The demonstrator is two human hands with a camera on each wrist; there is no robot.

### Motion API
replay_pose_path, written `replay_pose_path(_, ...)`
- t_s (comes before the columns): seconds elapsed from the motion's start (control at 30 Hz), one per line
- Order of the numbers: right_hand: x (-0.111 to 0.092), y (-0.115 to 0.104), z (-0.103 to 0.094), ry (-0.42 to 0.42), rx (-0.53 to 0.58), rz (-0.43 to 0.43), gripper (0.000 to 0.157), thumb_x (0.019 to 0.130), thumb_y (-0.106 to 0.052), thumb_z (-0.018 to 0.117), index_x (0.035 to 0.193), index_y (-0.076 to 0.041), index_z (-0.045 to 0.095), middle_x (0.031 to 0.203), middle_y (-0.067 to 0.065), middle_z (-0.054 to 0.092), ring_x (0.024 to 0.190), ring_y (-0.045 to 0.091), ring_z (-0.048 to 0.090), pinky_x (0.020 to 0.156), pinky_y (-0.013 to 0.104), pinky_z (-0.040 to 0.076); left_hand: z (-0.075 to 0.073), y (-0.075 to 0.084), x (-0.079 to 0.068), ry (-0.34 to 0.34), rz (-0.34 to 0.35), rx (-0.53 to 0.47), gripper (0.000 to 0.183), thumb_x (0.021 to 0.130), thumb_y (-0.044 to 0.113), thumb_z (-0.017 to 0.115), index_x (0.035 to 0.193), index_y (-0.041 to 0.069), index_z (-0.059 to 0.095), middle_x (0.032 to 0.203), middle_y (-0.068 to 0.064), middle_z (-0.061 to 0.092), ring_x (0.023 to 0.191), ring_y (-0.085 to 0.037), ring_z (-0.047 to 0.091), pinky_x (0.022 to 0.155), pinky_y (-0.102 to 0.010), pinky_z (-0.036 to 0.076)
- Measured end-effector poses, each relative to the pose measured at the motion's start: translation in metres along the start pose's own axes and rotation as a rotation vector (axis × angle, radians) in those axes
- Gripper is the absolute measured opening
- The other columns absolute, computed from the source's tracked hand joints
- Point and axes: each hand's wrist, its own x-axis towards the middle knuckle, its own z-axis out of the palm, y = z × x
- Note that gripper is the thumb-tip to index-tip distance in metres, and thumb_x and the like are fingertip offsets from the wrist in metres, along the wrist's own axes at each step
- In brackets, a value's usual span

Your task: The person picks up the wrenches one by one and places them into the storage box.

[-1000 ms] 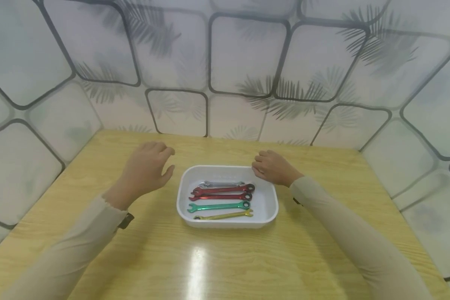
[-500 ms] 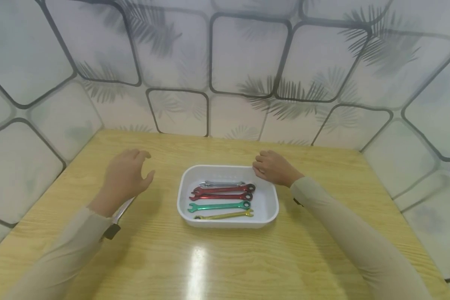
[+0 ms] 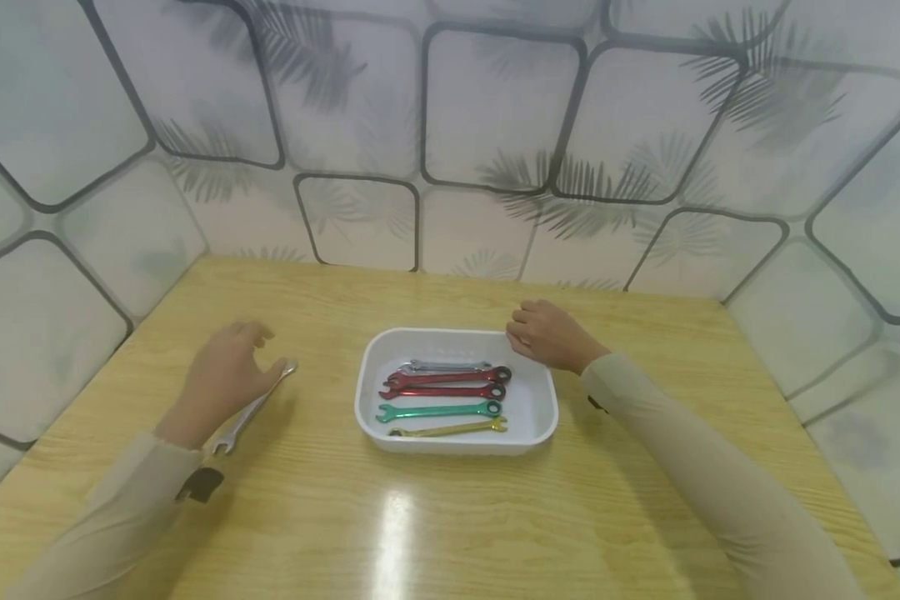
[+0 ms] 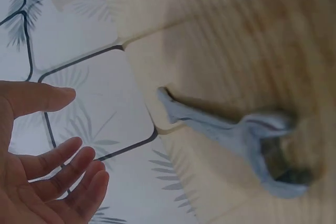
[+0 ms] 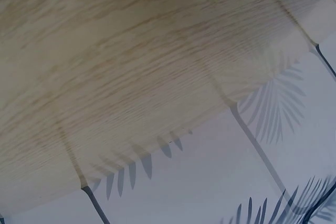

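My left hand (image 3: 221, 371) hovers over the left of the table, its fingers loosely bent and holding nothing. Just right of it a silver combination wrench (image 3: 251, 410) lies slantwise on the wood; the left wrist view shows the wrench (image 4: 226, 135) apart from the fingers (image 4: 79, 182). My right hand (image 3: 551, 336), fingers curled, grips the back right corner of a white tray (image 3: 457, 448). Its fingertips are partly hidden, and the right wrist view misses the hand. Inside the tray lie silver wrenches (image 3: 450, 367), two red wrenches (image 3: 450, 377), a green wrench (image 3: 438, 412) and a yellow wrench (image 3: 450, 429).
A light wooden table (image 3: 450, 533) carries everything. Patterned wall panels (image 3: 495, 108) rise at its back and both sides. A dark device (image 3: 201, 483) is strapped at the left wrist.
My left hand has moved left and toward me, away from the tray, uncovering the silver wrench on the table. My right hand and the tray keep their places.
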Motion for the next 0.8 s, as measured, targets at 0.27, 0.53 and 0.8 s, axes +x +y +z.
replay_pose_path(0.27,0.001,0.000,0.001,0.003,0.006,0.005,0.013,0.086,-0.016,0.057,0.075,-0.009,0.061,0.067,0.001,0.057,0.062,0.016,0.044,0.055,0.026,0.039,0.003,-0.015,-0.009,-0.206,-0.175,-0.110,0.048,0.084,0.030,0.065,0.108,-0.010,0.057,0.100,-0.031,0.063,0.087,-0.042,0.062,0.072,-0.050,0.053)
replay_pose_path(0.53,0.000,0.000,0.002,-0.010,-0.007,0.011,0.014,0.086,-0.016,0.056,0.075,-0.010,0.061,0.067,0.001,0.057,0.063,0.016,0.044,0.055,0.026,0.039,0.004,-0.026,-0.016,-0.355,-0.283,-0.169,0.048,0.081,0.024,0.068,0.111,-0.011,0.054,0.105,-0.032,0.061,0.093,-0.044,0.060,0.076,-0.050,0.051)
replay_pose_path(0.8,0.000,0.000,0.002,-0.025,-0.011,0.020,0.014,0.087,-0.017,0.056,0.075,-0.010,0.061,0.067,0.001,0.056,0.063,0.015,0.043,0.056,0.026,0.038,0.007,-0.035,-0.024,-0.444,-0.336,-0.173,0.051,0.077,0.023,0.071,0.111,-0.012,0.056,0.105,-0.030,0.062,0.094,-0.044,0.059,0.078,-0.051,0.050)
